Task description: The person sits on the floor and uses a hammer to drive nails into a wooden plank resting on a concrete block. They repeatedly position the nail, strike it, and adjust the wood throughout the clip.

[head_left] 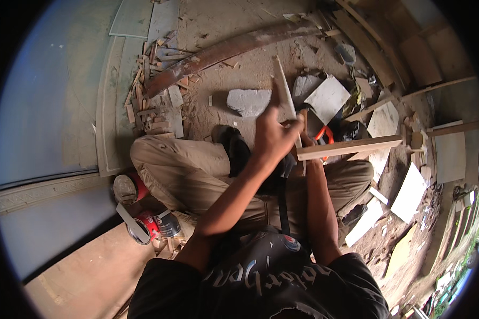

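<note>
In front of my lap I hold two pale wooden pieces that meet at a corner. One is a narrow board [286, 87] pointing away from me, seen nearly edge-on. The other is a wooden strip [351, 148] reaching out to the right. My left hand [274, 133] is closed on the narrow board, its forefinger along the left side and thumb across it; it is slightly blurred. My right hand [310, 142] grips near the corner, its fingers mostly hidden behind the wood. An orange-handled tool [324, 136] lies just beyond my right hand, partly covered.
A grey stone block [248, 102] and a white square piece [328, 99] lie ahead. Beyond them stretches a long brown plank [223, 50]. Small wood offcuts [155, 114] are heaped at left, with cans [138, 231] by my left knee. White sheet scraps [408, 192] lie at right.
</note>
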Motion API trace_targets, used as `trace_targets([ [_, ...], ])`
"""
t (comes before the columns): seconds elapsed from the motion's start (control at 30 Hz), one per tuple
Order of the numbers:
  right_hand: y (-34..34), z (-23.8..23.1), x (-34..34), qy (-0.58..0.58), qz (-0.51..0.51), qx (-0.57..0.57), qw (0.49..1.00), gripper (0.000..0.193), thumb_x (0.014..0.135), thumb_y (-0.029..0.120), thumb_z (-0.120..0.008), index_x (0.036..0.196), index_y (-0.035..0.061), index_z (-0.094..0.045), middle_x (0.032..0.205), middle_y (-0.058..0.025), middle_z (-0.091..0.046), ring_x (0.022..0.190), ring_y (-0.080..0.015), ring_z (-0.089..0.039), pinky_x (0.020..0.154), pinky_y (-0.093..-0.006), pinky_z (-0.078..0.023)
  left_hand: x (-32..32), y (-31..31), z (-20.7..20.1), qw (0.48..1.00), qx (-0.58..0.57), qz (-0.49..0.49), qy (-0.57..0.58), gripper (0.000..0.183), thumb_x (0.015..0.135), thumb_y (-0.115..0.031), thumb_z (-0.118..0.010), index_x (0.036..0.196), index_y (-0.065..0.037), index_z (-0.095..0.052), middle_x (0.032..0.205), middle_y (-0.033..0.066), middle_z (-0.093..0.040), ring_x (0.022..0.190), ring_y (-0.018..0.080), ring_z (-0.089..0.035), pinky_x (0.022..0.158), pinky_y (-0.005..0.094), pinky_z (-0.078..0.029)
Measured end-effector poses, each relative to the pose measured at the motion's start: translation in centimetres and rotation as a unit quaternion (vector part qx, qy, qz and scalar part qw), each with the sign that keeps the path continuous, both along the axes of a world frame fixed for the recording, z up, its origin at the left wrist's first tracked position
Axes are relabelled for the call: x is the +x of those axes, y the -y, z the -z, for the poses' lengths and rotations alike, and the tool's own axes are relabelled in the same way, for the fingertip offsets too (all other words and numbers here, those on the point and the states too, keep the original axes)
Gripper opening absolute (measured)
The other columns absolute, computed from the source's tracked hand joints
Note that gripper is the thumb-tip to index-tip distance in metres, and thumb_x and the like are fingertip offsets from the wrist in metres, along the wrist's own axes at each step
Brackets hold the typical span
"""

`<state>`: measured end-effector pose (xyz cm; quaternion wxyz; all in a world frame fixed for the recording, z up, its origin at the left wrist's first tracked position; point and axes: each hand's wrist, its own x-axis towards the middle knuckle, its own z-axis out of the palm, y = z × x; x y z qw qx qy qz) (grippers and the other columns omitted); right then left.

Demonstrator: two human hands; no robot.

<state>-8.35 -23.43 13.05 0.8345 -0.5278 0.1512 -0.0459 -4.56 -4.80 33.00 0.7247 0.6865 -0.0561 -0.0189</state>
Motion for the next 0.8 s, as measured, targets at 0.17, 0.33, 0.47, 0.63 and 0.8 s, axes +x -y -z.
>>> trace_targets([
  [0.17,1.1,-1.6,0.7,0.022,-0.103,0.185,0.977,0.061,0.087,0.032,-0.067,0.129,-0.0092,-0.048,0.098,-0.0132,-0.064,0.073,-0.0149,-0.06,0.062,-0.0257,-0.049,-1.0,1.7,-2.0,0.92,0.225,-0.104,0.302,0.075,0.072,-0.019,-0.082,0.134,0.005,-0.047,0.137,0.0305,-0.046,0.114,0.0391,-0.057,0.092,0.042,-0.049],
  [0.33,0.1,-2.0,0.8,-0.009,-0.29,0.433,0.853,0.06,0.088,0.033,-0.065,0.126,-0.0095,-0.048,0.097,-0.0137,-0.063,0.068,-0.0152,-0.058,0.058,-0.0259,-0.048,-0.9,1.0,-2.1,0.921,0.191,-0.105,0.324,0.054,0.071,-0.016,-0.082,0.121,-0.003,-0.063,0.135,0.0235,-0.052,0.098,0.0291,-0.061,0.082,0.0367,-0.051],
  [0.47,-1.7,-2.1,0.7,-0.03,-0.389,0.53,0.753,0.059,0.089,0.035,-0.063,0.125,-0.0097,-0.049,0.096,-0.0142,-0.062,0.064,-0.0155,-0.056,0.055,-0.0261,-0.046,0.2,-1.3,-1.7,0.953,0.087,-0.079,0.281,0.023,0.085,-0.014,-0.069,0.105,-0.003,-0.073,0.117,0.0159,-0.066,0.097,0.0224,-0.064,0.084,0.0336,-0.05],
  [0.63,-3.1,-1.9,0.9,-0.042,-0.448,0.574,0.684,0.057,0.09,0.037,-0.061,0.122,-0.01,-0.049,0.095,-0.0147,-0.061,0.06,-0.0158,-0.054,0.051,-0.0263,-0.045,4.9,-4.5,0.8,0.979,-0.007,-0.151,0.134,0.044,0.089,-0.026,-0.068,0.123,0.0,-0.059,0.124,0.0173,-0.06,0.118,0.0257,-0.055,0.097,0.0356,-0.044],
  [0.8,-3.6,-1.6,0.6,-0.051,-0.47,0.583,0.661,0.057,0.092,0.038,-0.058,0.12,-0.0103,-0.05,0.093,-0.0152,-0.061,0.055,-0.0162,-0.052,0.047,-0.0265,-0.044,7.9,-4.8,0.7,0.995,-0.079,-0.025,0.062,0.077,0.088,-0.039,-0.069,0.144,-0.001,-0.032,0.138,0.0184,-0.048,0.126,0.024,-0.048,0.103,0.0367,-0.041],
])
